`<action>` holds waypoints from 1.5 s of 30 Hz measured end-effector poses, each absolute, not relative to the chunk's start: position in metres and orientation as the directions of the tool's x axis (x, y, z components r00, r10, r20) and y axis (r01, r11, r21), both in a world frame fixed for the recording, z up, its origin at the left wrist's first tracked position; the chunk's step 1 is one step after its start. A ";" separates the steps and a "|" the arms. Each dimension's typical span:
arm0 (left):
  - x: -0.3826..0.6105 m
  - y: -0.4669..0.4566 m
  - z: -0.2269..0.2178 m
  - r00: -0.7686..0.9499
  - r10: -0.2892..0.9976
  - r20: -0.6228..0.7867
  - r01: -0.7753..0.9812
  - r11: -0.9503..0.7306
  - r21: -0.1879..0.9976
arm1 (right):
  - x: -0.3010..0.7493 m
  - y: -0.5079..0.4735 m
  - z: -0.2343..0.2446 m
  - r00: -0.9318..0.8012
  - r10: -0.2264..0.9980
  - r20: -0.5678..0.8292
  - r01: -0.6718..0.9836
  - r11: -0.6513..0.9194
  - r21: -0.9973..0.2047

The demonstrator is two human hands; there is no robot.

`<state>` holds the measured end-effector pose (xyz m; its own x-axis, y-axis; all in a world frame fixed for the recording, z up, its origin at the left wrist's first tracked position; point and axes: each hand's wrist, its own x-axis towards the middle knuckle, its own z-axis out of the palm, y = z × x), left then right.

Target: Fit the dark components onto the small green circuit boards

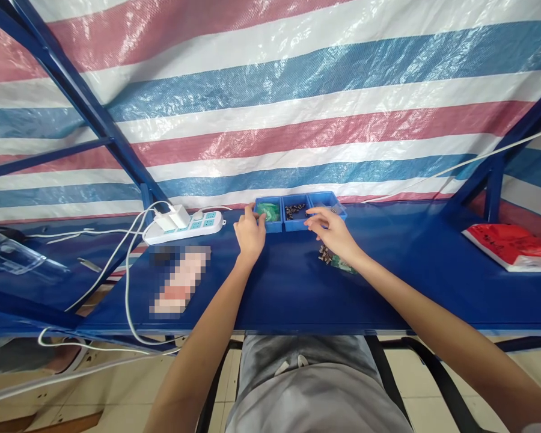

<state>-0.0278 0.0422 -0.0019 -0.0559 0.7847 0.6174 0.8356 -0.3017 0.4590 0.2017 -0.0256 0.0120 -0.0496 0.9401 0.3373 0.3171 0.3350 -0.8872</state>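
Note:
Three small blue bins stand joined in a row at the back of the table. The left bin (274, 227) holds green pieces (268, 211), and the middle bin (296, 225) holds small dark brown parts (293, 211). In the right bin (327, 197) lies something pale, partly covered by my hand. My left hand (251, 233) is closed around the left bin's side wall, thumb on the inner side. Over the front of the middle and right bins is my right hand (332, 231), fingers apart, nothing visible in them. Beneath its wrist lie a pile of dark parts (326, 255) and a green piece (344, 265).
A white power strip (207, 225) with plugged-in chargers and loose white cables (127, 276) occupies the left. Near it lies a pixelated flat item (183, 282). A red and white packet (514, 246) rests at the right. Blue frame posts (94, 117) flank the striped sheet.

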 end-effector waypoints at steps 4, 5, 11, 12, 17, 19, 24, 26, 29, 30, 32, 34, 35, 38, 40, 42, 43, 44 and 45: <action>-0.031 0.045 -0.004 -0.044 0.742 0.668 0.862 -0.311 0.402 | 0.212 -0.021 0.018 -0.039 0.925 0.378 0.460 0.352 -0.815; -0.031 0.043 -0.003 -0.031 0.732 0.681 0.859 -0.329 0.392 | 0.215 -0.020 0.020 -0.050 0.924 0.379 0.505 0.350 -0.789; -0.018 0.014 0.002 0.264 0.697 0.667 0.738 -0.591 0.325 | 0.252 -0.010 0.029 -0.189 0.957 0.220 0.791 0.281 -0.544; -0.013 0.008 0.002 0.351 0.690 0.633 0.697 -0.644 0.315 | 0.259 -0.009 0.029 -0.206 0.965 0.163 0.825 0.261 -0.502; 0.008 -0.014 0.000 0.685 0.602 0.411 0.541 -0.797 0.267 | 0.282 -0.004 0.024 -0.216 0.974 -0.063 0.905 0.175 -0.387; 0.014 -0.020 -0.001 0.755 0.547 0.362 0.485 -0.837 0.254 | 0.282 -0.005 0.024 -0.218 0.972 -0.085 0.913 0.172 -0.370; 0.024 -0.030 -0.002 0.839 0.430 0.333 0.370 -0.900 0.231 | 0.279 -0.013 0.029 -0.282 0.924 -0.257 0.825 0.097 -0.556; 0.027 -0.033 -0.004 0.850 0.416 0.322 0.355 -0.906 0.232 | 0.280 -0.016 0.033 -0.308 0.911 -0.275 0.783 0.078 -0.618; 0.030 -0.033 -0.007 0.859 0.410 0.307 0.349 -0.907 0.236 | 0.280 -0.021 0.040 -0.346 0.890 -0.298 0.757 0.077 -0.649; 0.030 -0.033 -0.007 0.859 0.411 0.307 0.350 -0.907 0.235 | 0.280 -0.023 0.041 -0.355 0.879 -0.319 0.756 0.069 -0.651; 0.030 -0.032 -0.008 0.855 0.414 0.311 0.355 -0.906 0.230 | 0.278 -0.025 0.042 -0.368 0.860 -0.354 0.754 0.053 -0.655; 0.029 -0.030 -0.008 0.852 0.416 0.318 0.359 -0.906 0.225 | 0.275 -0.025 0.040 -0.370 0.857 -0.360 0.749 0.045 -0.662; 0.029 -0.030 -0.009 0.850 0.416 0.322 0.359 -0.906 0.223 | 0.274 -0.025 0.038 -0.367 0.860 -0.356 0.748 0.045 -0.662; 0.029 -0.029 -0.009 0.845 0.421 0.331 0.368 -0.905 0.211 | 0.271 -0.022 0.033 -0.366 0.865 -0.344 0.754 0.059 -0.655; 0.030 -0.028 -0.010 0.837 0.433 0.334 0.384 -0.901 0.204 | 0.269 -0.020 0.031 -0.383 0.864 -0.327 0.757 0.091 -0.646; 0.030 -0.028 -0.011 0.822 0.459 0.337 0.413 -0.888 0.202 | 0.267 -0.019 0.031 -0.407 0.860 -0.308 0.767 0.139 -0.626; 0.031 -0.028 -0.012 0.811 0.476 0.340 0.432 -0.879 0.201 | 0.266 -0.018 0.031 -0.416 0.858 -0.300 0.777 0.164 -0.608; 0.032 -0.028 -0.013 0.799 0.494 0.343 0.452 -0.869 0.199 | 0.265 -0.017 0.031 -0.418 0.859 -0.296 0.790 0.183 -0.585; 0.032 -0.027 -0.014 0.788 0.510 0.346 0.470 -0.860 0.197 | 0.265 -0.017 0.031 -0.416 0.861 -0.294 0.803 0.195 -0.563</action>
